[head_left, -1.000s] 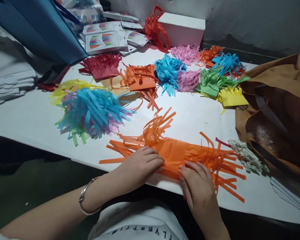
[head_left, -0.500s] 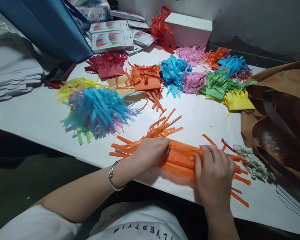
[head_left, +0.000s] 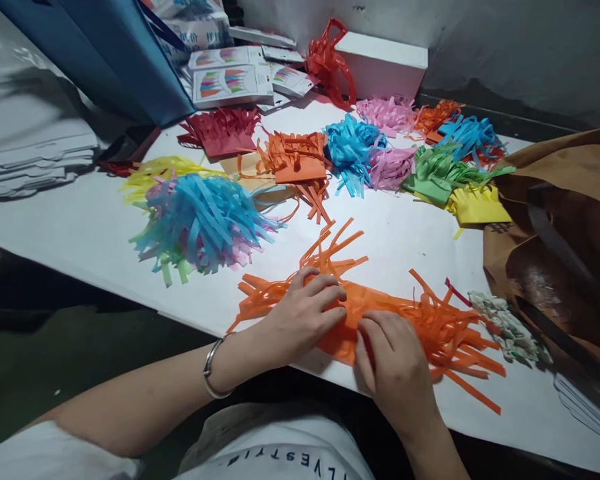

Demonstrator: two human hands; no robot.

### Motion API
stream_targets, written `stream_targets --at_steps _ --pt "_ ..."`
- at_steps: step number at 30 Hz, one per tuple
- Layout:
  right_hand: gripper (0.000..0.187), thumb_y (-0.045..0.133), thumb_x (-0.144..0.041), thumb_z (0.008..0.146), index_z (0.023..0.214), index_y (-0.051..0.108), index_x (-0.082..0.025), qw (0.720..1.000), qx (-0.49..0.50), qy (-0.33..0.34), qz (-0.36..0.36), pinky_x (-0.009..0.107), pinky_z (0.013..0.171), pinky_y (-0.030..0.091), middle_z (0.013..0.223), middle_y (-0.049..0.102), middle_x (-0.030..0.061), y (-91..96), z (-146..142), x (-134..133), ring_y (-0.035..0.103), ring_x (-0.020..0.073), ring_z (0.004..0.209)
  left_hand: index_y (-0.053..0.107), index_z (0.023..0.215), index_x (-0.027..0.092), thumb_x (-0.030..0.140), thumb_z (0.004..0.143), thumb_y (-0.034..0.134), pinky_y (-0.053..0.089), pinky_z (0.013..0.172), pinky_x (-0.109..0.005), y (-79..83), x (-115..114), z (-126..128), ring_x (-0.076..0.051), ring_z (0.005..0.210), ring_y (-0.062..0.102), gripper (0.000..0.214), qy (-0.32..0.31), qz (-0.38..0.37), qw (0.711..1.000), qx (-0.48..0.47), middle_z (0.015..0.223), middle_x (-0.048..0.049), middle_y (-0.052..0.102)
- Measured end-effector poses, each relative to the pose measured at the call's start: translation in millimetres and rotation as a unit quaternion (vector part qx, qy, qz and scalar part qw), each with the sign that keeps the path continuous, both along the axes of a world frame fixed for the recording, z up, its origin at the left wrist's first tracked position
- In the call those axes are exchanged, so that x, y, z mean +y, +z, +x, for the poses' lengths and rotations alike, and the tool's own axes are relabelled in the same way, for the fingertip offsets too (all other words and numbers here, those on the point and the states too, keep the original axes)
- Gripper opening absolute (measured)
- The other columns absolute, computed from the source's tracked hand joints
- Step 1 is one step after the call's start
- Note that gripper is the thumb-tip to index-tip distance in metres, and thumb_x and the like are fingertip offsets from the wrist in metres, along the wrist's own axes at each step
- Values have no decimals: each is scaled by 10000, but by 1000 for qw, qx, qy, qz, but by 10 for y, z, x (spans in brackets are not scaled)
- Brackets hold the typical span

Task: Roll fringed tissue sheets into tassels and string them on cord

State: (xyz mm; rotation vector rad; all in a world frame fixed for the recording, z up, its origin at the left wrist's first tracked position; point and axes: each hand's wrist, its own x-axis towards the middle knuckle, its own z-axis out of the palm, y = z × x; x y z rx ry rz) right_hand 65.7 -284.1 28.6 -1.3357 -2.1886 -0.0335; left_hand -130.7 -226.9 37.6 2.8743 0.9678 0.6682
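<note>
Orange tissue-paper fringe [head_left: 357,301] lies across the front of the table, with cut strips fanning out at both ends and a plain band in the middle. On the left part of that band rests my left hand [head_left: 310,310], its fingers apart and slightly bent, wearing a silver bracelet [head_left: 209,367]. Beside it, my right hand [head_left: 393,350] has thumb and fingers drawn together at the band's near part. Its fingertips partly hide the paper pinched there.
A blue fringe bundle [head_left: 207,217] lies to the left. Several coloured fringe bundles, such as an orange one [head_left: 297,163], line the back. A brown bag [head_left: 560,173] stands at the right, by a pale crumpled bundle [head_left: 510,327]. Printed boxes [head_left: 233,83] and a blue bag [head_left: 115,60] sit behind.
My right hand has moved left from the band's right end to its middle, uncovering the right-hand strips. My left hand's fingers have spread out over the paper.
</note>
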Motion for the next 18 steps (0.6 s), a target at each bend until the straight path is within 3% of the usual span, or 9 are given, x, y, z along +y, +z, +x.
stream_targets --at_steps 4,8,13,18 --pt "241 429 -52 960 1069 635 -112 998 -60 28 1 426 915 439 953 685 103 20 29 -71 596 236 910 662 968 190 151 996 497 322 1005 -433 2 -23 -34 -207 964 555 172 -49 -47 997 22 930 -40 691" --pt "240 410 -97 993 1052 639 -137 996 -73 31 -35 415 922 411 984 679 95 3 131 -142 583 236 932 658 1032 208 169 997 523 294 999 -424 19 -52 -94 -205 974 554 145 -69 -97 991 60 960 -32 693" --pt "208 439 -178 1013 893 609 -178 996 -43 -31 -78 431 922 373 930 652 65 17 154 -159 566 222 885 653 868 178 208 997 517 328 905 -403 4 -64 -59 -207 946 558 190 27 -125 991 43 972 -42 675" --pt "243 486 -214 989 758 561 -206 977 -119 -142 -104 437 838 345 761 581 35 -8 103 -79 522 233 794 661 764 157 204 943 542 341 793 -404 16 -10 93 -235 884 560 220 116 -125 981 95 928 -70 666"
